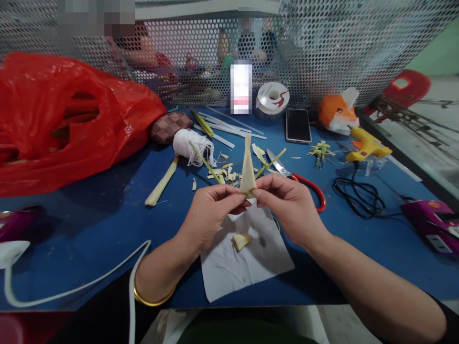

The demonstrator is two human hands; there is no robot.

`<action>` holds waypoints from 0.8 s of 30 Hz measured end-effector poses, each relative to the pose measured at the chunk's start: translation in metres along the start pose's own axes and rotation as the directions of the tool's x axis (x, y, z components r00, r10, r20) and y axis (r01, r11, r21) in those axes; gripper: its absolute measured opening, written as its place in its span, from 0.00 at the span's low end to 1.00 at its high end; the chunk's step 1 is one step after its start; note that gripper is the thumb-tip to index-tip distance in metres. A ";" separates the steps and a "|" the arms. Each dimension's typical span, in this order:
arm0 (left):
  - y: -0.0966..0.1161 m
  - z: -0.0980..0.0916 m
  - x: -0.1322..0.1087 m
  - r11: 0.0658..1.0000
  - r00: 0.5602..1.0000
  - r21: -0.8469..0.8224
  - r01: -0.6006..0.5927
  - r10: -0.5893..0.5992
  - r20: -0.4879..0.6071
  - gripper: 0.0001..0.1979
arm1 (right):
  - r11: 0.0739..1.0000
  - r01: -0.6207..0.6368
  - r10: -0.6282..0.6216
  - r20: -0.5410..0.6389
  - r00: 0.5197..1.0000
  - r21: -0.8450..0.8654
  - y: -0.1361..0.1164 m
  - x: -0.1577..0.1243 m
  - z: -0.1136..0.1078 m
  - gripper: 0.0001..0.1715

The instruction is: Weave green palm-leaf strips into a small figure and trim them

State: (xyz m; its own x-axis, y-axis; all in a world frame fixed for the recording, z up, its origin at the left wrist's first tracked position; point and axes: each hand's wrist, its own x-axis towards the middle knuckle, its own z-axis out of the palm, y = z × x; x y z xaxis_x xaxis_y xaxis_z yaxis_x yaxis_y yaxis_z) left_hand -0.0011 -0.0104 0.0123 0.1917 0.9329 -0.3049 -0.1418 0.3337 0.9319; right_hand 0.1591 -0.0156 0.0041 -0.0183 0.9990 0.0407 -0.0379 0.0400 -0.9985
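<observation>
Pale leaf strip (247, 169) pinched between left hand (211, 210), right hand (287, 205).

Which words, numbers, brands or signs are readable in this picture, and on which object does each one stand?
No text can be read.
White container at the back: blurred out, unreadable.
Ribbon spool: a red mark, too small to read.
Purple device: a pale label, too small to read.
Phone: dark screen, no text.
Leaf strip pinched between left hand and right hand: no writing.
</observation>
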 end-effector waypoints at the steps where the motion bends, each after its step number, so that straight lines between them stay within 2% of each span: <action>1: 0.000 0.000 0.000 1.000 1.000 -0.010 0.010 -0.010 0.009 0.04 | 1.000 0.004 -0.004 0.008 1.000 -0.007 0.000 0.000 0.000 0.03; 4: 0.001 0.000 0.001 0.999 0.999 -0.024 0.032 -0.032 0.017 0.07 | 1.000 -0.001 0.001 0.013 1.000 -0.022 0.000 -0.001 0.000 0.03; 9: 0.003 0.002 0.000 0.998 0.997 -0.030 0.051 -0.053 -0.056 0.06 | 0.998 0.038 -0.037 0.028 0.999 -0.053 0.000 -0.002 0.000 0.03; 14: 0.004 -0.001 0.001 0.994 0.995 -0.082 0.069 -0.074 -0.060 0.07 | 0.986 0.152 -0.144 0.104 0.984 -0.070 0.002 -0.002 -0.001 0.03; 18: 0.009 -0.002 0.000 0.988 0.994 -0.121 0.094 -0.099 -0.037 0.04 | 0.936 0.283 -0.254 0.154 0.955 -0.209 0.002 -0.003 -0.003 0.05; 20: 0.010 -0.001 0.000 0.986 0.993 -0.131 0.106 -0.113 -0.043 0.03 | 0.910 0.313 -0.280 0.153 0.948 -0.271 0.002 -0.003 -0.003 0.05; 24: 0.009 0.000 -0.001 0.986 0.994 -0.135 0.094 -0.101 -0.045 0.05 | 0.908 0.289 -0.276 0.083 0.957 -0.303 0.003 -0.004 -0.002 0.03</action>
State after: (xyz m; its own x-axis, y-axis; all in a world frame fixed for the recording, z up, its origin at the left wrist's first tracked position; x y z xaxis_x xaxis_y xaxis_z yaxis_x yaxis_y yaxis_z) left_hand -0.0022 -0.0084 0.0206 0.1612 0.8994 -0.4063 -0.2529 0.4355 0.8639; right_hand 0.1614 -0.0190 0.0010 -0.0900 0.9438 0.3181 0.2632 0.3306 -0.9063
